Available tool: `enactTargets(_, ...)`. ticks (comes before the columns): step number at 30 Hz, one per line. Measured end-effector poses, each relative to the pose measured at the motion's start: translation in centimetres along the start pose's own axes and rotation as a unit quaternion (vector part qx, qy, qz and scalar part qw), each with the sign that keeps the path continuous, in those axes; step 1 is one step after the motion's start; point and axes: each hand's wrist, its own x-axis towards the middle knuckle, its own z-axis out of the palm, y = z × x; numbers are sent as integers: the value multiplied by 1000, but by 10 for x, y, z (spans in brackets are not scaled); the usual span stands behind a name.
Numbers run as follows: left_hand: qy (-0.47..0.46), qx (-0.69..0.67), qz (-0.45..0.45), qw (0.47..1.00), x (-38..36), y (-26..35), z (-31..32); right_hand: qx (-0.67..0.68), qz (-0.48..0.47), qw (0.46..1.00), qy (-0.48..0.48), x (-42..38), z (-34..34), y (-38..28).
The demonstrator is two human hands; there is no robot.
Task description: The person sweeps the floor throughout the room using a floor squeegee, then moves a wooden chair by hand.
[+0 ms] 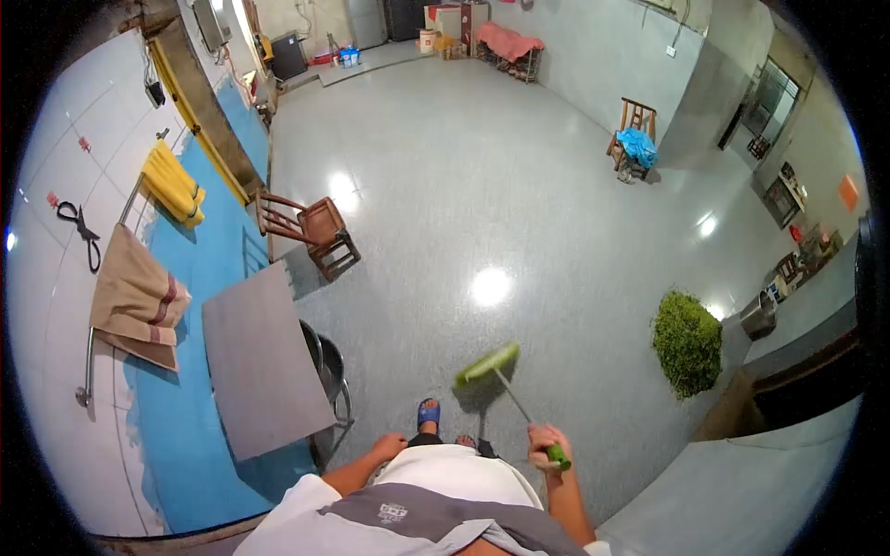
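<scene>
Closest to the camera is the person's own white and grey shirt (436, 505), low in the view at 6 o'clock. Just past it the right hand (545, 443) is closed in a tight grip around the green handle end of a long thin broom with a flat light-green head (489, 363). That head sits on the shiny grey floor (482, 185), up toward 11 o'clock from the hand, in front of a foot in a blue sandal (427, 412). The stick is the long way of the broom, and it runs slanted from the hand at the low right to the head at the upper left. The broom looks light and stiff, I think, with a smooth stick that could slip, so the green end where the hand already is seems the best place to hold. The left hand (389, 447) holds nothing; it hangs loose beside the body, fingers a bit curled, near a dark round metal stool (329, 371). A flat grey tabletop (260, 361) stands at 9 o'clock from the hands, and a brown wooden chair (311, 230) is farther off at 11 o'clock. A round green bush (687, 341) sits at 2 o'clock from the right hand, well apart from the broom.
</scene>
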Motion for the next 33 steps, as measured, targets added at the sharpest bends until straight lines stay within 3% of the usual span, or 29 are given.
enactTargets(4, -41, 62, 24, 997, 30, 18, -22, 81, -29, 996, 29, -14, -6, 26)
enactTargets(5, -61, 88, 33, 994, 42, 20, -26, -119, -146, 976, 110, -12, -8, 33)
enactTargets(6, -59, 88, 36, 994, 41, 33, -33, -310, -255, 897, 185, -9, -9, 37)
enactTargets(7, -32, 64, 57, 996, 38, 44, -40, -311, -257, 896, 184, -6, -9, 37)
enactTargets(9, -8, 40, 79, 996, 32, 66, -54, -220, -264, 888, 304, 3, -13, 33)
enactTargets(10, -15, 35, 71, 997, 32, 73, -57, -38, -195, 947, 251, 5, -22, 18)
enactTargets(12, -24, 29, 64, 997, 41, 67, -54, -70, -220, 931, 284, 14, -38, 2)
enactTargets(14, -43, 26, 122, 991, 58, 44, -45, -105, -246, 912, 312, 27, -49, -23)
enactTargets(16, -34, 8, 112, 993, 62, 26, -40, 89, -289, 892, 335, 44, -58, -48)
enactTargets(19, -21, -18, 66, 997, 59, 13, -50, -32, -208, 937, 277, 80, -43, -52)
enactTargets(21, -15, -25, 29, 999, 51, 5, -62, -117, -191, 940, 259, 122, -39, -44)
enactTargets(22, -21, -3, 21, 1000, 49, 2, -69, -358, -184, 889, 218, 135, -35, -31)
enactTargets(23, -27, 19, 14, 999, 49, -4, -72, -577, -166, 783, 163, 144, -12, 2)
enactTargets(25, -18, -9, 28, 999, 59, -31, -68, -788, -222, 560, 124, 139, 48, 80)
enactTargets(27, -25, -25, 53, 998, 57, -33, -73, -723, -292, 624, 51, 160, 42, 86)
enactTargets(28, -10, -3, 40, 999, 45, -21, -84, -459, -172, 870, 52, 199, 23, 54)
enactTargets(29, 4, 22, 33, 999, 43, -6, -94, -126, -35, 991, 27, 231, 5, 19)
enactTargets(30, -16, 6, 33, 999, 49, -6, -96, -113, -65, 991, 16, 229, 6, 11)
enactTargets(32, -59, 5, 54, 997, 70, -40, -79, -142, -1, 989, -50, 217, 21, -6)
enactTargets(33, -63, 7, 70, 996, 91, -67, -62, -134, -27, 989, -60, 206, 24, -11)
